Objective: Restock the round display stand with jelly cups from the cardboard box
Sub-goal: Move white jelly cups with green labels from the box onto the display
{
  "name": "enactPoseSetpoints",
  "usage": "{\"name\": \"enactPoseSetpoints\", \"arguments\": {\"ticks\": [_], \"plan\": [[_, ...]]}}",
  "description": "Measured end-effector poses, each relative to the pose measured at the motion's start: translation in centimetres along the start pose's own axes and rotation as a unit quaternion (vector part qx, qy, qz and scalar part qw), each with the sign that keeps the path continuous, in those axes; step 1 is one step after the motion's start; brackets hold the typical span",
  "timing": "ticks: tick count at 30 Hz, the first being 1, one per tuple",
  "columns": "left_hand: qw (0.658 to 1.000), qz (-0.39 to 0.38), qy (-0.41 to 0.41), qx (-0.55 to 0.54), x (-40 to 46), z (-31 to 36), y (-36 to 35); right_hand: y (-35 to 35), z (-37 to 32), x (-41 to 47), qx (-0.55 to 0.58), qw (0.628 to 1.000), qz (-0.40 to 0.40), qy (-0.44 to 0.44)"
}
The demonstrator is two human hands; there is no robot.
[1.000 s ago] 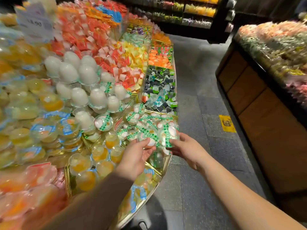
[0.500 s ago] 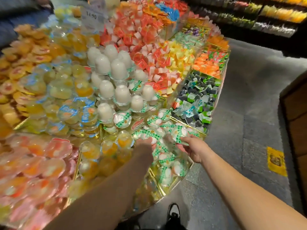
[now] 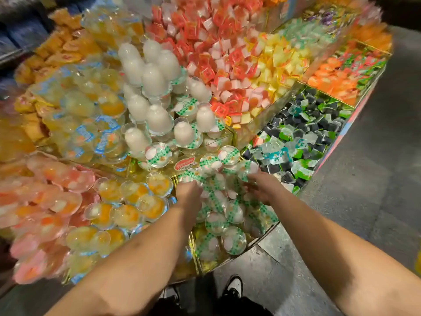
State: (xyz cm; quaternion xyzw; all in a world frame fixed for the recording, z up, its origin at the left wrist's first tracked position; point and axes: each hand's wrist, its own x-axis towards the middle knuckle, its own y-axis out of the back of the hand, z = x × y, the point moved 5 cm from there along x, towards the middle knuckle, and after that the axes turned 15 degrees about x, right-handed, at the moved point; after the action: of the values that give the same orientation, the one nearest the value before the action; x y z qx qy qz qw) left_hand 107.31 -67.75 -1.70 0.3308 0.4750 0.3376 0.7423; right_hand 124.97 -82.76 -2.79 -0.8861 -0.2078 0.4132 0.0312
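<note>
My left hand [image 3: 189, 192] and right hand [image 3: 262, 188] were both down in the heap of green-and-white lidded jelly cups [image 3: 218, 222], one at each side of it, my fingers buried among the cups; I could not tell whether either hand gripped one. Just beyond my fingertips lay a red label [image 3: 185, 165], and past it stood white domed cups [image 3: 155, 80]. Right of my right hand lay dark and green jellies [image 3: 303, 133]. Left of my left hand sat orange fruit cups [image 3: 134, 201].

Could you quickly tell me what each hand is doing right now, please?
Left hand: among the clear green-and-white-lidded jelly cups; grip cannot be told, fingers hidden.
Right hand: fingers spread open, touching the same cups.
</note>
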Motion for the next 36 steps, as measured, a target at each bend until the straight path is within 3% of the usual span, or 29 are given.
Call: {"name": "enactPoseSetpoints", "arguments": {"ticks": [1, 2, 3, 5, 9, 15, 23, 30, 33, 36], "plan": [[0.999, -0.032, 0.021, -0.018, 0.1, 0.2, -0.5, -0.2, 0.1, 0.4, 0.001, 1.0, -0.002, -0.007], [0.99, -0.036, 0.089, -0.103, 0.0, -0.2, -0.4, -0.3, 0.2, 0.9, 0.006, 1.0, -0.008, -0.014], [0.981, -0.053, 0.101, -0.155, 0.9, -0.2, -0.8, -0.6, 0.3, 1.1, 0.007, 1.0, -0.015, -0.021], [0.985, -0.012, 0.098, -0.139, 1.5, 0.0, -0.6, -0.7, 0.4, 1.8, 0.007, 0.999, -0.025, -0.019], [0.911, 0.013, 0.18, -0.372, 3.7, -1.2, -2.7, -0.8, 0.7, 2.9, -0.014, 0.999, -0.035, -0.003], [0.864, 0.026, 0.153, -0.479, 3.9, -0.5, -2.8, -0.4, 0.8, 3.3, -0.091, 0.995, -0.036, 0.034], [0.852, 0.01, 0.145, -0.503, 3.4, -0.2, -2.5, 0.5, 0.1, 2.8, -0.184, 0.981, -0.008, 0.066], [0.848, -0.054, 0.161, -0.501, 2.2, 0.1, -2.4, 0.9, -0.4, 2.5, -0.219, 0.975, -0.01, 0.048], [0.862, -0.047, 0.171, -0.476, 0.4, -0.2, -1.2, 1.3, -1.3, 1.5, -0.242, 0.968, 0.012, 0.062], [0.875, -0.091, 0.138, -0.455, -1.8, -0.3, 0.3, 1.1, -3.1, -0.7, -0.233, 0.963, 0.051, 0.126]]}}
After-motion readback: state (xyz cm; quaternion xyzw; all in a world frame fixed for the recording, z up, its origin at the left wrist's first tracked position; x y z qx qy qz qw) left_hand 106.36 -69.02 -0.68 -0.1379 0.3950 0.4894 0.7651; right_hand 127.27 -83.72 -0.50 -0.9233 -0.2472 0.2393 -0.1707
